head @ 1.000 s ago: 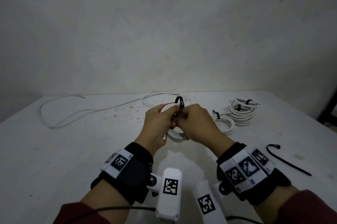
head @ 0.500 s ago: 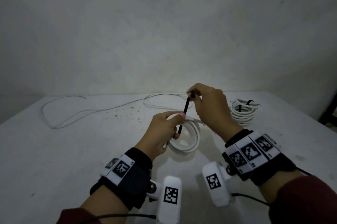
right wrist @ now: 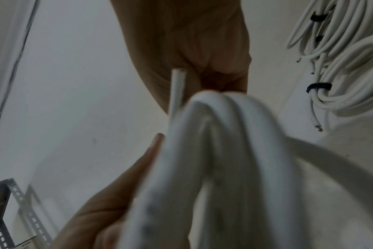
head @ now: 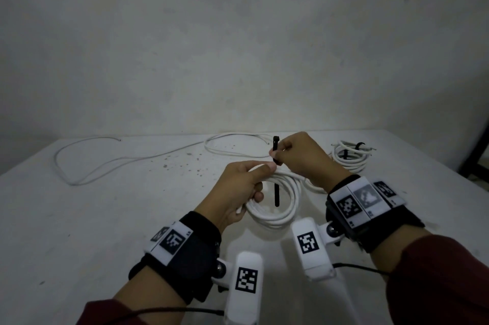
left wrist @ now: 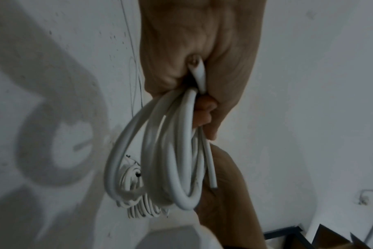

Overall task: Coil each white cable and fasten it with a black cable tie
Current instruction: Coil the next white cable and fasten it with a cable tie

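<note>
While the left hand (head: 238, 187) grips the top of a coiled white cable (head: 280, 208), its fingers (left wrist: 204, 109) curled round the bundled turns and the thumb laid along them, the coil hangs below the fist, held above the pale table (head: 105, 219); the left wrist view shows several loops gathered in the fist and one cut end (left wrist: 212, 183) dangling loose. A black cable tie (head: 276, 174) stands nearly upright through the coil, its lower tail hanging down inside the ring of loops and its head end sticking up above the hands. The right hand (head: 299, 158) pinches the tie near its upper part, fingers curled tightly on it, just beside the left thumb. In the right wrist view the tie itself is hidden behind blurred cable, so the exact pinch cannot be told from there.

Farther back on the right lie finished coils (head: 349, 155), each bound with a black tie (right wrist: 318, 87), with bare wire ends poking out. An uncoiled white cable (head: 119, 158) trails in long loose curves across the far left of the table, reaching toward the middle behind the hands. Both wrists carry black bands with printed square markers (head: 349, 205).
</note>
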